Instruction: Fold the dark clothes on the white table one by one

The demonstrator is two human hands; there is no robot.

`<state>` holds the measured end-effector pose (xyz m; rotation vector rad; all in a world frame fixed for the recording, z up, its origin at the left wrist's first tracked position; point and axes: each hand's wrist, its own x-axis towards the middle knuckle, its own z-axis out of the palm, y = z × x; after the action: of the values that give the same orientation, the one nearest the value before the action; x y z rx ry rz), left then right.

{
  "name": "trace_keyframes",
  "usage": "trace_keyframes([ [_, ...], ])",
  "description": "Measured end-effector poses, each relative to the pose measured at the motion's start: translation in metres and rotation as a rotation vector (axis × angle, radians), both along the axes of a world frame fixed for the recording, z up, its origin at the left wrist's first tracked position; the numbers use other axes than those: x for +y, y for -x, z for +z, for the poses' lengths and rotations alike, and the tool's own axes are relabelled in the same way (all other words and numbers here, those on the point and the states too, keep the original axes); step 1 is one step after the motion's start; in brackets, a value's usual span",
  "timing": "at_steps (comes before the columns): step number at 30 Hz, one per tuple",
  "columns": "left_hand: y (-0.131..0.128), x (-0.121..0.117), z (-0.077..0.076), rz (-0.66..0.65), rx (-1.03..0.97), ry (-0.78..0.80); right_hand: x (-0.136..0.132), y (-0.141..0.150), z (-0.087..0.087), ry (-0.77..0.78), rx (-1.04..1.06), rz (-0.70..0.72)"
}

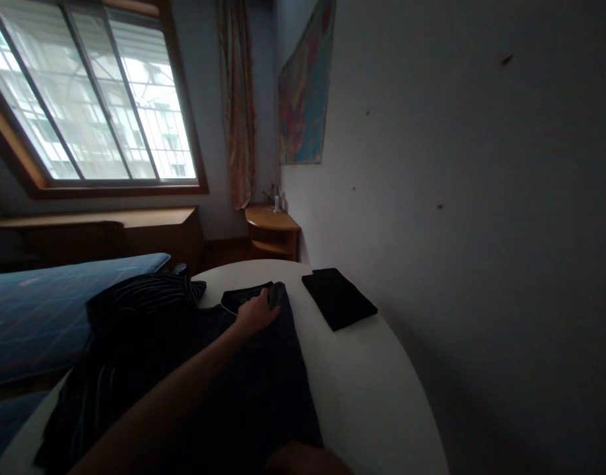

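Observation:
A dark shirt [278, 376] lies spread on the round white table, its collar toward the far side. My left hand [257, 311] reaches across it, with thumb and fingers closed on the fabric beside the collar, at the shoulder. At the bottom edge of the head view, my right hand [305, 458] rests by the shirt's near end; it is dark and cut off, so its fingers cannot be made out. Left of the shirt, a dark striped garment [144, 297] lies heaped, partly behind my left forearm.
A flat, folded black cloth item [340, 300] lies on the white table [372, 382] near the wall. Beyond the table's left side is a blue mattress [35, 310]. A corner shelf [273, 218] and a wooden desk [159, 216] stand farther back, under the window side.

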<state>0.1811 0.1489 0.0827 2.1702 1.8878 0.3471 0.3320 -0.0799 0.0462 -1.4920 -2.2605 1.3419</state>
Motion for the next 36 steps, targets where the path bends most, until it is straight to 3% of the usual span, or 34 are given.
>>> trace_keyframes([
  [4,0.0,-0.017,-0.006,-0.038,-0.015,0.078,-0.007,-0.002,0.012,-0.067,0.071,-0.033],
  [10,0.008,-0.032,-0.01,-0.107,-0.076,0.137,-0.014,-0.001,0.031,-0.062,0.007,-0.087],
  [14,0.014,-0.038,-0.012,-0.108,-0.129,0.084,-0.018,0.0,0.04,-0.099,-0.008,-0.086],
  [18,0.019,-0.04,-0.015,-0.063,-0.178,-0.018,-0.018,0.004,0.038,-0.114,0.025,-0.043],
  [24,0.028,-0.05,-0.022,-0.028,-0.143,-0.075,-0.017,0.003,0.043,0.084,-0.102,0.081],
  [26,0.03,-0.055,-0.026,0.02,-0.112,-0.109,-0.014,0.0,0.05,0.015,-0.098,0.078],
  [31,0.034,-0.063,-0.048,0.12,0.065,-0.074,0.009,0.001,0.057,-0.35,-0.007,-0.08],
  [36,0.033,-0.053,-0.066,0.075,0.151,-0.064,0.041,0.017,0.038,-0.332,-0.121,-0.041],
])
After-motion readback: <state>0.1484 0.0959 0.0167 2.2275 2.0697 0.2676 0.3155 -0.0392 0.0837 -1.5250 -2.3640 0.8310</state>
